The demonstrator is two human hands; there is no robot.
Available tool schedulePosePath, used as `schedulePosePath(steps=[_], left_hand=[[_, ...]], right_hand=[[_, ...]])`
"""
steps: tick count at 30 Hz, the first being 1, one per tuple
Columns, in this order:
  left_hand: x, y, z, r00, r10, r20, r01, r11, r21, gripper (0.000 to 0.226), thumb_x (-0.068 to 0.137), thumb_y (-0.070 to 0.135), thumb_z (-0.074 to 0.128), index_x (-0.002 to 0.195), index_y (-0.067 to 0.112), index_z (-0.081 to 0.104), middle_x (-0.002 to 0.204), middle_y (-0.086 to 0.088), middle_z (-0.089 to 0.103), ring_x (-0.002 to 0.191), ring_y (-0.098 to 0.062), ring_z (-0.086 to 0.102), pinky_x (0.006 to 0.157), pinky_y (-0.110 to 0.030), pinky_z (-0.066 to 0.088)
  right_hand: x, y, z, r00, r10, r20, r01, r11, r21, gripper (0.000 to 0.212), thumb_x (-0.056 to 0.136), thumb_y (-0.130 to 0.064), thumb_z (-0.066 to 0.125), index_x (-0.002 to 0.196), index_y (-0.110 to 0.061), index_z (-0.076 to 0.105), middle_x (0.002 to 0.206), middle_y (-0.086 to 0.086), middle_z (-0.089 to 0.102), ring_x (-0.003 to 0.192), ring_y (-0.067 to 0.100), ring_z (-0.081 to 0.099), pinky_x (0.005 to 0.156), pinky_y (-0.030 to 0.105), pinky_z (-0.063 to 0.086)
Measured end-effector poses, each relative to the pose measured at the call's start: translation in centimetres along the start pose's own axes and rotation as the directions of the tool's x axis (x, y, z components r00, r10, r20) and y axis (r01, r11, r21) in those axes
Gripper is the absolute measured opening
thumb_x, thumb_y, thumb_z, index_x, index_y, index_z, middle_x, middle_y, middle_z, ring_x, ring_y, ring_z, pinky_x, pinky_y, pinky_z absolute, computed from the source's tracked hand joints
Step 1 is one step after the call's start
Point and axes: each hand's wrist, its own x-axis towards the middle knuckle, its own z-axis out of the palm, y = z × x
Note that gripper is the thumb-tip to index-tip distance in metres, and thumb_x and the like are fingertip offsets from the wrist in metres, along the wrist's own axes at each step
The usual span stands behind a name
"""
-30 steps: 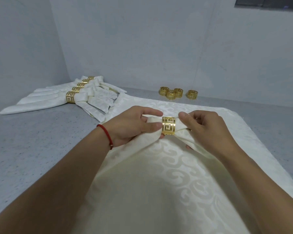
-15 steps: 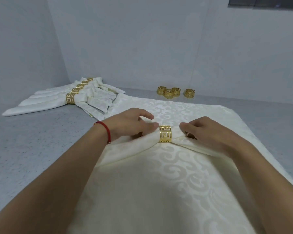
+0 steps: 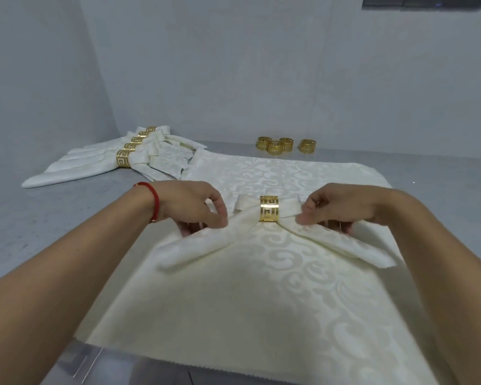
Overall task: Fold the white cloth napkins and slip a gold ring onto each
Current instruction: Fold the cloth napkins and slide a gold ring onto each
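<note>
A folded white napkin (image 3: 233, 234) lies on a stack of flat white patterned napkins (image 3: 261, 301). A gold ring (image 3: 269, 208) with a cut-out key pattern sits round its middle, and its two wings spread down to the left and right. My left hand (image 3: 195, 207), with a red cord at the wrist, pinches the left wing just beside the ring, thumb on top. My right hand (image 3: 342, 207) pinches the right wing the same way.
Several finished napkins with gold rings (image 3: 95, 162) lie fanned at the back left on the grey table (image 3: 39, 232). Several loose gold rings (image 3: 285, 145) stand near the far wall. Walls close the back and left.
The ringed napkin came down onto the stack. Both hands slid outward from the ring along the wings, which now spread wider apart.
</note>
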Motion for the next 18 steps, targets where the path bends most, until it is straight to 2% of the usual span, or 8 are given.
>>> schedulePosePath(steps=[2, 4, 6, 8, 10, 12, 15, 18], left_hand=[[0.3, 0.4, -0.2, 0.994, -0.027, -0.104, 0.032, 0.999, 0.043, 0.030, 0.093, 0.045, 0.064, 0.101, 0.016, 0.069, 0.084, -0.004, 0.076, 0.064, -0.021, 0.069, 0.069, -0.035, 0.061], [1.2, 1.2, 0.4, 0.974, 0.009, -0.224, 0.011, 0.996, 0.089, 0.042, 0.096, 0.053, 0.055, 0.099, 0.014, 0.071, 0.086, -0.001, 0.076, 0.064, -0.018, 0.069, 0.069, -0.032, 0.060], [2.4, 2.3, 1.4, 0.971, 0.026, -0.237, -0.008, 0.997, 0.076, 0.050, 0.092, 0.059, 0.056, 0.088, 0.011, 0.071, 0.083, 0.001, 0.074, 0.064, -0.016, 0.064, 0.069, -0.028, 0.055], [3.5, 2.8, 2.1, 0.973, 0.022, -0.228, -0.010, 0.998, 0.056, 0.050, 0.088, 0.057, 0.064, 0.072, 0.010, 0.059, 0.071, 0.001, 0.063, 0.063, -0.019, 0.057, 0.069, -0.028, 0.049], [3.9, 2.9, 2.2, 0.966, 0.027, -0.256, -0.033, 0.999, -0.019, 0.045, 0.084, 0.052, 0.070, 0.069, 0.014, 0.050, 0.068, -0.003, 0.056, 0.063, -0.020, 0.053, 0.067, -0.030, 0.047], [3.1, 2.2, 1.3, 0.955, 0.024, -0.296, -0.045, 0.997, -0.065, 0.044, 0.084, 0.049, 0.071, 0.067, 0.015, 0.048, 0.069, -0.003, 0.058, 0.064, -0.020, 0.055, 0.065, -0.029, 0.048], [1.1, 0.5, -1.1, 0.952, -0.041, -0.302, 0.020, 0.997, -0.072, 0.039, 0.086, 0.049, 0.069, 0.077, 0.014, 0.056, 0.079, -0.002, 0.064, 0.071, -0.019, 0.060, 0.068, -0.030, 0.053], [-1.6, -2.3, -4.5, 0.934, -0.127, -0.333, 0.111, 0.992, -0.067, 0.044, 0.087, 0.054, 0.065, 0.095, 0.011, 0.067, 0.090, -0.004, 0.066, 0.078, -0.022, 0.060, 0.068, -0.030, 0.048]], right_hand=[[-0.1, -0.6, -0.8, 0.999, 0.004, -0.039, -0.004, 1.000, 0.012, 0.042, 0.088, -0.053, 0.073, 0.088, -0.011, 0.073, 0.079, 0.003, 0.071, 0.066, 0.020, 0.062, 0.059, 0.028, 0.051], [0.4, -1.3, -0.4, 0.994, -0.031, -0.104, 0.030, 0.999, -0.013, 0.045, 0.094, -0.053, 0.066, 0.090, -0.010, 0.073, 0.084, 0.005, 0.075, 0.065, 0.017, 0.066, 0.060, 0.027, 0.053], [1.2, -1.7, 0.9, 0.983, -0.069, -0.171, 0.055, 0.995, -0.086, 0.051, 0.096, -0.055, 0.062, 0.081, -0.007, 0.067, 0.077, 0.004, 0.071, 0.063, 0.016, 0.064, 0.061, 0.027, 0.053], [1.8, -1.9, 1.9, 0.966, -0.089, -0.241, 0.066, 0.993, -0.101, 0.052, 0.095, -0.054, 0.064, 0.074, -0.006, 0.061, 0.067, 0.001, 0.063, 0.060, 0.016, 0.058, 0.063, 0.028, 0.051], [1.9, -2.1, 2.4, 0.955, -0.078, -0.286, 0.083, 0.997, 0.005, 0.049, 0.093, -0.050, 0.068, 0.071, -0.007, 0.061, 0.067, 0.000, 0.060, 0.060, 0.016, 0.055, 0.062, 0.027, 0.049], [1.9, -3.3, 2.5, 0.958, -0.070, -0.277, 0.115, 0.982, 0.150, 0.044, 0.092, -0.047, 0.071, 0.070, -0.011, 0.063, 0.069, 0.000, 0.060, 0.062, 0.014, 0.056, 0.061, 0.025, 0.049], [2.6, -6.5, 3.4, 0.973, -0.107, -0.203, 0.160, 0.951, 0.264, 0.046, 0.090, -0.047, 0.075, 0.065, -0.013, 0.058, 0.064, -0.002, 0.056, 0.060, 0.014, 0.053, 0.063, 0.026, 0.049], [4.7, -10.6, 5.3, 0.967, -0.128, -0.222, 0.196, 0.926, 0.322, 0.052, 0.088, -0.048, 0.077, 0.057, -0.016, 0.049, 0.055, -0.006, 0.054, 0.054, 0.013, 0.051, 0.061, 0.027, 0.048]])
